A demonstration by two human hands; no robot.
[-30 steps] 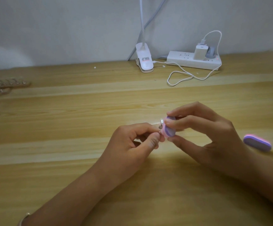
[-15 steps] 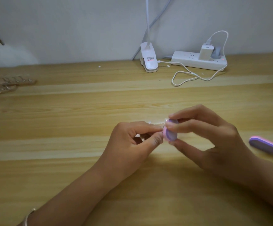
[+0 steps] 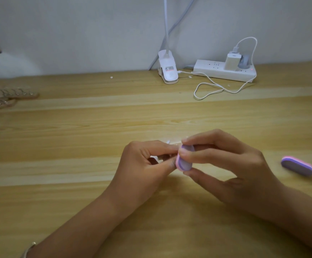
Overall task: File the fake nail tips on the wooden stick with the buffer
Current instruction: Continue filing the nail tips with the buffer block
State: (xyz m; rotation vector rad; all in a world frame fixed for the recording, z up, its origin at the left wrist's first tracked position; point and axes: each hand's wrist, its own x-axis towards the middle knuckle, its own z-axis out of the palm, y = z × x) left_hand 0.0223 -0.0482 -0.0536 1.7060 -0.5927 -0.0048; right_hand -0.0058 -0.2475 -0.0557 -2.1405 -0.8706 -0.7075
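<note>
The right hand [image 3: 231,164] pinches the small purple-and-pink buffer [image 3: 185,161] between thumb and fingertips. Over the last second it has slid the pad downward and tipped it, so the pink edge now lies against the left fingertips rather than above them. The left hand [image 3: 144,164] is curled round the stick, which is almost wholly hidden; only a clear tip [image 3: 168,141] shows above the fingers. Both hands work over the middle of the table [image 3: 77,136]. To me that looks like one filing stroke just finished, with more strokes likely to come. A second buffer [image 3: 297,165] lies idle well off to the right.
</note>
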